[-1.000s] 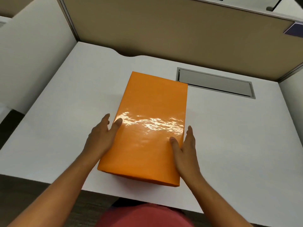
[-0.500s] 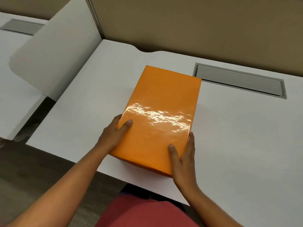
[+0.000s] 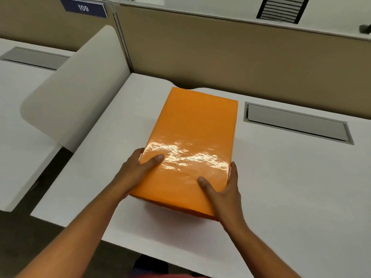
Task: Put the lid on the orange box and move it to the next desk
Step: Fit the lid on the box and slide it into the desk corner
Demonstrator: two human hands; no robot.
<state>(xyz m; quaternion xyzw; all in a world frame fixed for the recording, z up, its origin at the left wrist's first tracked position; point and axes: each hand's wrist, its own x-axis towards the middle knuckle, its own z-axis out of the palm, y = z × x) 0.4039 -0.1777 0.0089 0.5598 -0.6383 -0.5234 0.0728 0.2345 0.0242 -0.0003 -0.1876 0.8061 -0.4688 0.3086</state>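
Underneath, white desk (image 3: 281, 187), tan partition (image 3: 220, 57)

Beige partition (image 3: 220, 57) behind; grey cable hatch (image 3: 297, 122) right; curved white divider (image 3: 76, 93), blue "109" sign (image 3: 83, 8) left.

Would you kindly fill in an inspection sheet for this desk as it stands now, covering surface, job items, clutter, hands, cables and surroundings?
Surface: white desk, with a grey cable hatch set in, shut.
Job's things: orange box with lid on, lying flat on the desk near the front edge.
Clutter: nothing seen.
Grippers: left hand grips the box's left side, thumb on top; right hand grips the right near corner, thumb on top.
Cables: nothing seen.
Surroundings: tan partition behind; white curved divider at left; next desk beyond it; sign reading 109.
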